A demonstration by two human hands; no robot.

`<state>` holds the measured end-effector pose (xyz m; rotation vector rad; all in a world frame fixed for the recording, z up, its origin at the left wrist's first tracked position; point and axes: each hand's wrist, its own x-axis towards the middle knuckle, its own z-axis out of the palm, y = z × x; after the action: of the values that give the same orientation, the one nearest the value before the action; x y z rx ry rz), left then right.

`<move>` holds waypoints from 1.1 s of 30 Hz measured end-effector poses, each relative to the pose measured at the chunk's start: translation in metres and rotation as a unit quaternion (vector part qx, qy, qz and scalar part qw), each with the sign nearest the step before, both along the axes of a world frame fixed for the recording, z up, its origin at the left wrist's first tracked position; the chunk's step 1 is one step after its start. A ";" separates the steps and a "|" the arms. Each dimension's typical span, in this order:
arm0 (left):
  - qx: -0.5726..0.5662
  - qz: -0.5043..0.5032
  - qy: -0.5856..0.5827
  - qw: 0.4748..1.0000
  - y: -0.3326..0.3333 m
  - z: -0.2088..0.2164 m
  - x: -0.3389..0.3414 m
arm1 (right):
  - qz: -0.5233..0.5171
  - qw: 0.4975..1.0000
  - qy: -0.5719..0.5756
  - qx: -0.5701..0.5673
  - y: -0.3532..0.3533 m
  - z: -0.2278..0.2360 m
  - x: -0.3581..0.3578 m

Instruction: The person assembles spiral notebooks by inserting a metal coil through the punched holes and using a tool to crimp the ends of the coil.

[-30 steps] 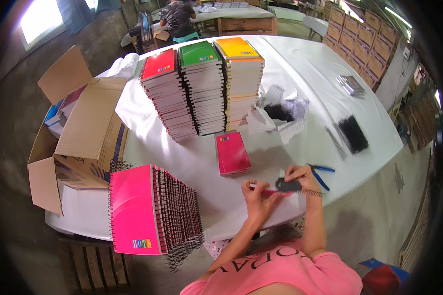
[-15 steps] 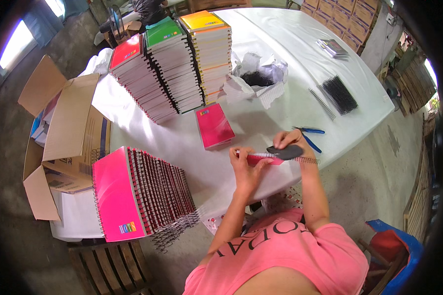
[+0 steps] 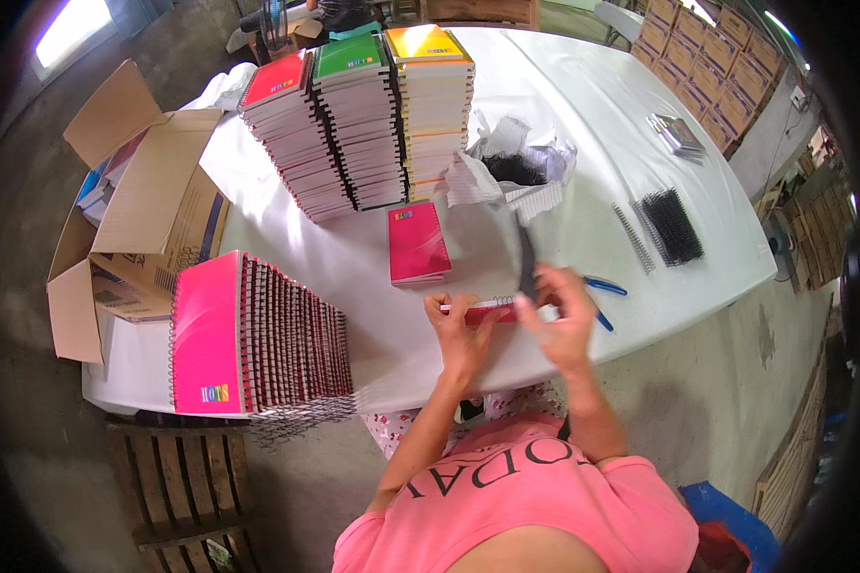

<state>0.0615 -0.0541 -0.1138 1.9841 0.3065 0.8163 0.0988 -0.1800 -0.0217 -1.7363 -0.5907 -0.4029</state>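
Observation:
My left hand [image 3: 462, 339] is closed on a small pink notebook [image 3: 487, 314], held on edge above the white-covered table. A thin wire spiral [image 3: 504, 303] shows along its upper edge. Beside the notebook's right end is my right hand [image 3: 566, 320], smeared by motion. Its fingers are on a flat dark piece [image 3: 526, 250], seen nearly edge-on and standing up from the hand; its kind is unclear. Blue-handled pliers [image 3: 604, 304] lie just right of that hand. A short pile of pink notebooks [image 3: 418, 241] lies beyond my left hand.
Tall stacks of red [image 3: 277, 81], green [image 3: 351, 57] and yellow notebooks [image 3: 422, 43] stand behind. Bound pink notebooks [image 3: 210, 334] and an open carton [image 3: 153, 210] are at left. Paper wrapping [image 3: 535, 196] holds dark coils; more black coils [image 3: 671, 226] lie at right.
The dark piece has swung up from lying flat over the coil to nearly upright. My right hand has moved left and down. The loose coil end no longer sticks out to the right.

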 end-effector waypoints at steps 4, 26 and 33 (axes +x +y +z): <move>0.003 -0.009 -0.016 1.000 0.000 -0.004 0.003 | 0.035 0.996 -0.002 -0.079 -0.002 -0.056 -0.014; -0.023 -0.104 -0.011 0.994 0.014 0.003 -0.005 | 0.431 0.834 0.338 0.066 -0.046 -0.041 0.075; -0.038 -0.117 -0.006 0.992 0.013 0.006 -0.007 | 0.429 0.810 0.359 0.176 -0.045 -0.059 0.064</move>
<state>0.0543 -0.0412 -0.1082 1.8990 0.0932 0.6566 0.1632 -0.2247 -0.0808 -0.9813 -0.6127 0.7286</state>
